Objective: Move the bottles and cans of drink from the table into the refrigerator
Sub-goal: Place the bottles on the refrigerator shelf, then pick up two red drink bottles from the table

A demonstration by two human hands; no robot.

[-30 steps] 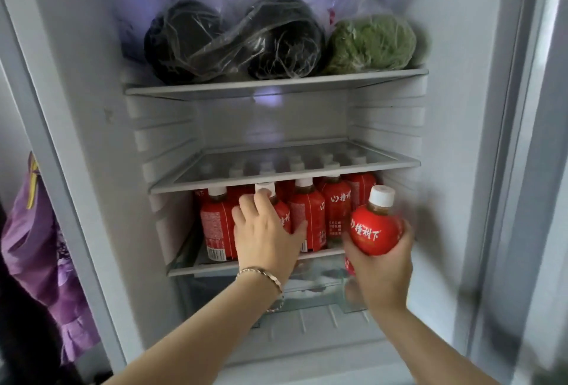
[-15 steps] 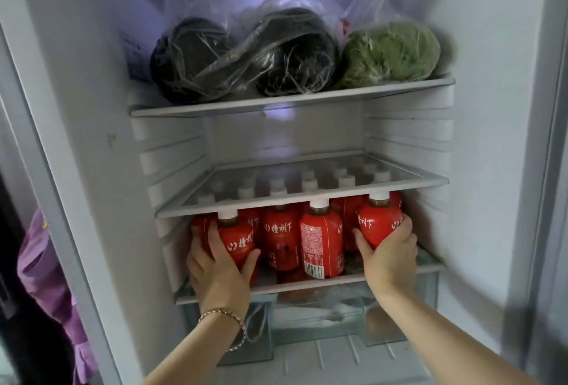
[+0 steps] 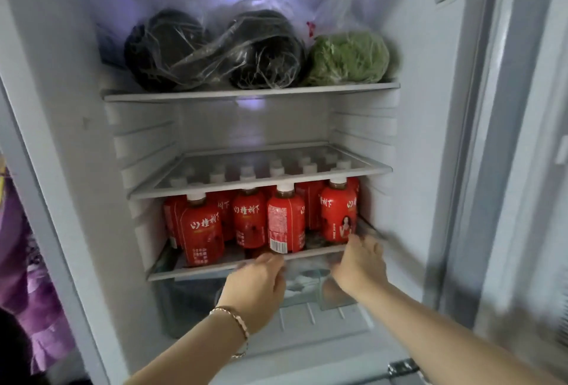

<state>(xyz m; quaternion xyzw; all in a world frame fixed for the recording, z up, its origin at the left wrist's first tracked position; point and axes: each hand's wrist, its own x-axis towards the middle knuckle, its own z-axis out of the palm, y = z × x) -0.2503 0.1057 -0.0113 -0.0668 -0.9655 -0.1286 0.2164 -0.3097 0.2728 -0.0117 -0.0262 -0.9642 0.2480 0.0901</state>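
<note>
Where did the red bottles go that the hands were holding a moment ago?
The right hand pushed its bottle onto the right end of the lower shelf, and the left hand set its bottle at the front left. Both hands then let go and drew back to the shelf's front edge. The other bottles and the bagged vegetables up top stayed put.

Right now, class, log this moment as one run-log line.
red bottles: upright on lower shelf | left hand: empty, at shelf front | right hand: empty, at shelf front
</note>
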